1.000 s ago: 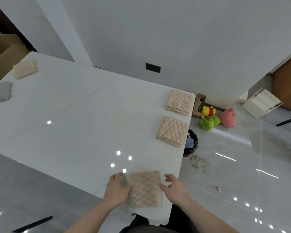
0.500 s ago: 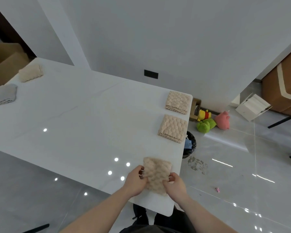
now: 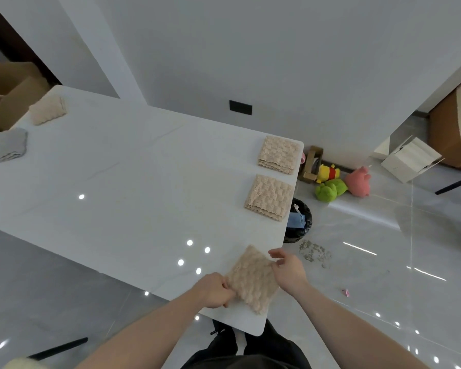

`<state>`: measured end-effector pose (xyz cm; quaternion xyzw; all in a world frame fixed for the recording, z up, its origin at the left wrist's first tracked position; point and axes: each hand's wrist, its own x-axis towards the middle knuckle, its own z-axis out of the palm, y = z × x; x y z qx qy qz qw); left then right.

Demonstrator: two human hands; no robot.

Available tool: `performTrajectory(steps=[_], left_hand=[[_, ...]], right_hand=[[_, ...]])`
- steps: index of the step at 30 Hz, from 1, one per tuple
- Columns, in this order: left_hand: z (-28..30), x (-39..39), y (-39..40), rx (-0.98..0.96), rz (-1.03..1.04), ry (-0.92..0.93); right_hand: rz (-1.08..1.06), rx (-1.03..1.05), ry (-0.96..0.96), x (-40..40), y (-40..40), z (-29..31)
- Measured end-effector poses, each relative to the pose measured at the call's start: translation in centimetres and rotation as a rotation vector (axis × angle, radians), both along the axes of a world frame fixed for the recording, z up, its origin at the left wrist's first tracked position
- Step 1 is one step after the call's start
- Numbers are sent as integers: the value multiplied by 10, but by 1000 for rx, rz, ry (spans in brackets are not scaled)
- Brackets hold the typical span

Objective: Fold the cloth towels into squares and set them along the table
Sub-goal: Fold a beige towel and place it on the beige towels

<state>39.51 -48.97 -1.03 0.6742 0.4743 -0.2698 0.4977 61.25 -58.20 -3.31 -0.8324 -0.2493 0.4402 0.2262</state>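
Observation:
A beige waffle towel (image 3: 252,280), folded to a square, lies turned like a diamond near the front right corner of the white table (image 3: 133,193). My left hand (image 3: 214,290) pinches its near left edge. My right hand (image 3: 289,271) touches its right corner with fingers spread. Two more folded beige towels lie along the right edge: one in the middle (image 3: 270,197) and one at the far corner (image 3: 279,154). At the far left sit a folded beige towel (image 3: 48,110) and a grey towel (image 3: 7,145).
A black bin (image 3: 298,222) stands just off the table's right edge. Plush toys (image 3: 341,182) and a small wooden rack lie on the floor by the wall. Cardboard boxes (image 3: 410,158) sit at the right and far left. The floor is glossy tile.
The towel went from lying flat before me to being held by both hands and carried toward the right edge, rotating into a diamond. My view shifted right.

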Motion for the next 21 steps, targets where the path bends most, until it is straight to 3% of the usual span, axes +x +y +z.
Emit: performTrajectory(steps=[4, 9, 13, 17, 21], left_hand=[[-6, 12, 4, 281, 195, -31], [-13, 31, 1, 150, 126, -126], [-19, 32, -9, 51, 211, -217], [-27, 30, -10, 188, 402, -217], [-20, 37, -4, 317, 487, -230]], right_hand=[[-21, -84, -41, 8, -9, -4], [-45, -271, 117, -5, -39, -11], [-38, -189, 92, 0, -34, -16], [-59, -74, 59, 13, -15, -8], [-12, -90, 59, 21, -9, -11]])
